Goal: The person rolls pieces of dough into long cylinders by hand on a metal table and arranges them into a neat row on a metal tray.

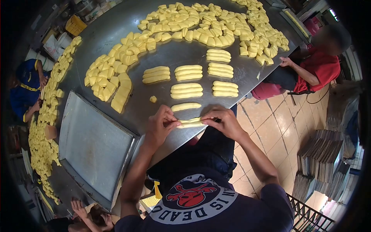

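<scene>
Near the table's front edge, my left hand (161, 123) and my right hand (225, 123) pinch opposite ends of a yellow dough strip (191, 124). It appears to be two strips lying side by side, though my fingers cover their ends. Just beyond it lies a single rolled dough strip (186, 106), apart from my hands. Farther up are grouped dough strips (186, 90) set side by side in small bundles, with another bundle (225, 89) to the right. A small dough scrap (153, 99) sits left of them, above my left hand.
Piles of cut dough pieces (112, 73) curve across the metal table (150, 94). A large metal tray (96, 143) lies to my left. A person in red (319, 69) sits at the right edge; a person in blue (29, 85) is at left. Stacked trays (320, 154) stand on the right.
</scene>
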Demonstrator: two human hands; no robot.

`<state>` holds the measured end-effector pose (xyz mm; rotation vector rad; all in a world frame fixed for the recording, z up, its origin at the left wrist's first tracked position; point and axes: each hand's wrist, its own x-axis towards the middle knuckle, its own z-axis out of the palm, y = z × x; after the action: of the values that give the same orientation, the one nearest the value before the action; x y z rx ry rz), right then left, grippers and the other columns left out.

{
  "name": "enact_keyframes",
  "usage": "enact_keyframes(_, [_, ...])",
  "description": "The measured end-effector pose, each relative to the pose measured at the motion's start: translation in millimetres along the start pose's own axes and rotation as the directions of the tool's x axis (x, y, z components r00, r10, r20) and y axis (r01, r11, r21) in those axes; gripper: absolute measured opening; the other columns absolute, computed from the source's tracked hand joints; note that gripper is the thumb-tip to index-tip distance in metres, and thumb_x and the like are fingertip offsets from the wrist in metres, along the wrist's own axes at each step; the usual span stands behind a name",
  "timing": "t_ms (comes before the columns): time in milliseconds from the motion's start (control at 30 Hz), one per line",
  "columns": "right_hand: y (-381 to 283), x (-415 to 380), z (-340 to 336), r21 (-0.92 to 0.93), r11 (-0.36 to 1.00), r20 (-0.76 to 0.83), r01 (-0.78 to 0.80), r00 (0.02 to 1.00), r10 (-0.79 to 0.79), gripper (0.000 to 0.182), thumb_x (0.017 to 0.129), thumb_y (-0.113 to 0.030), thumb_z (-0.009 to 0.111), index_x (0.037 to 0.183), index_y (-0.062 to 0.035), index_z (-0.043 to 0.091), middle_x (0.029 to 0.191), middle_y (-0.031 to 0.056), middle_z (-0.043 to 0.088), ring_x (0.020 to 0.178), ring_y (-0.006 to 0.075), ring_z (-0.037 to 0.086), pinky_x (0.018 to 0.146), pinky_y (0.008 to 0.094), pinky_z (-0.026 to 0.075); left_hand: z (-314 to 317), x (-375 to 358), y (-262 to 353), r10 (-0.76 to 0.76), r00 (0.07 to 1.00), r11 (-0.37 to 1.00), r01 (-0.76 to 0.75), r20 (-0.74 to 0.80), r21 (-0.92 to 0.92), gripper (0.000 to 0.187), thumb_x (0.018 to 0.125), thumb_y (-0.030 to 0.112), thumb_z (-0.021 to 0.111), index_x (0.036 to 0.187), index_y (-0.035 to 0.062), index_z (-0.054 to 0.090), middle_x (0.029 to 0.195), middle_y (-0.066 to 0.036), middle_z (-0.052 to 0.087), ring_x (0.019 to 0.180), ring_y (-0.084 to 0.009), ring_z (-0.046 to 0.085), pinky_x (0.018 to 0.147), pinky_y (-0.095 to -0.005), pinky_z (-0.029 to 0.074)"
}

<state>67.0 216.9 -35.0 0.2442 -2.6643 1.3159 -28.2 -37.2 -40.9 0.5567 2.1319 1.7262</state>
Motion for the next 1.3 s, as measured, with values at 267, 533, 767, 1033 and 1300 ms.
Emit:
enact_keyframes(267, [-14.0, 16.4, 2.0, -0.371, 0.898, -0.105, -0.236, 0.972, 0.212, 0.039, 0.08, -0.039, 0.084, 0.082, -0.0084, 0.06, 0.072, 0.0078, 0.06, 0.073, 0.0284, 0.064, 0.071, 0.0419, 0.044, 5.3, 11.6, 4.8, 0.384, 0.923, 0.795, -0.319, -0.02, 0.516, 0.046, 0.077, 0.02, 0.091, 0.082, 0.0051, 0.048, 0.066, -0.004, 0.047, 0.058, -0.0226, 0.048, 0.054, -0.0378, 0.041])
enact_keyframes(533, [-17.5, -0.9, 1.5, 0.207, 0.944, 0.035, -0.257, 0.966, 0.256, 0.023, 0.087, -0.023, 0.08, 0.086, -0.003, 0.07, 0.075, 0.01, 0.065, 0.069, 0.0313, 0.065, 0.066, 0.0405, 0.051, 7.5, -2.5, -6.5, 0.099, 0.994, 0.986, -0.092, -0.049, 0.136, 0.041, 0.076, 0.015, 0.091, 0.084, 0.0033, 0.052, 0.068, -0.007, 0.055, 0.058, -0.0192, 0.054, 0.056, -0.0345, 0.047])
enact_keyframes(767, [-17.3, 19.7, 15.7, -0.348, 0.937, -0.062, 0.001, 0.998, -0.024, 0.032, 0.085, -0.032, 0.079, 0.08, -0.0046, 0.062, 0.079, 0.0107, 0.063, 0.074, 0.0328, 0.065, 0.063, 0.0439, 0.047, 12.4, 17.9, 3.1, 0.298, 0.942, 0.768, -0.332, 0.153, 0.548, 0.043, 0.075, 0.017, 0.092, 0.08, 0.0033, 0.051, 0.068, -0.007, 0.055, 0.059, -0.0188, 0.056, 0.054, -0.0348, 0.044])
enact_keyframes(1033, [-9.0, 1.6, 10.8, -0.082, 0.987, -0.047, -0.141, 0.989, 0.137, 0.033, 0.086, -0.033, 0.08, 0.08, -0.0046, 0.063, 0.07, 0.0104, 0.06, 0.067, 0.0329, 0.062, 0.064, 0.0433, 0.049, 12.3, -0.7, -9.6, 0.223, 0.975, 0.916, -0.201, -0.024, 0.347, 0.047, 0.073, 0.019, 0.094, 0.079, 0.0034, 0.05, 0.066, -0.005, 0.051, 0.058, -0.0159, 0.051, 0.053, -0.0316, 0.042])
enact_keyframes(1300, [-8.4, 15.2, 26.0, -0.131, 0.991, -0.059, -0.002, 0.998, -0.006, 0.026, 0.084, -0.029, 0.081, 0.087, -0.0054, 0.071, 0.08, 0.0084, 0.061, 0.076, 0.0292, 0.064, 0.071, 0.0417, 0.05, 20.5, 17.8, 7.3, 0.17, 0.982, 0.852, -0.19, 0.086, 0.488, 0.051, 0.069, 0.029, 0.094, 0.078, 0.0067, 0.05, 0.064, -0.005, 0.052, 0.06, -0.0224, 0.052, 0.06, -0.0375, 0.045])
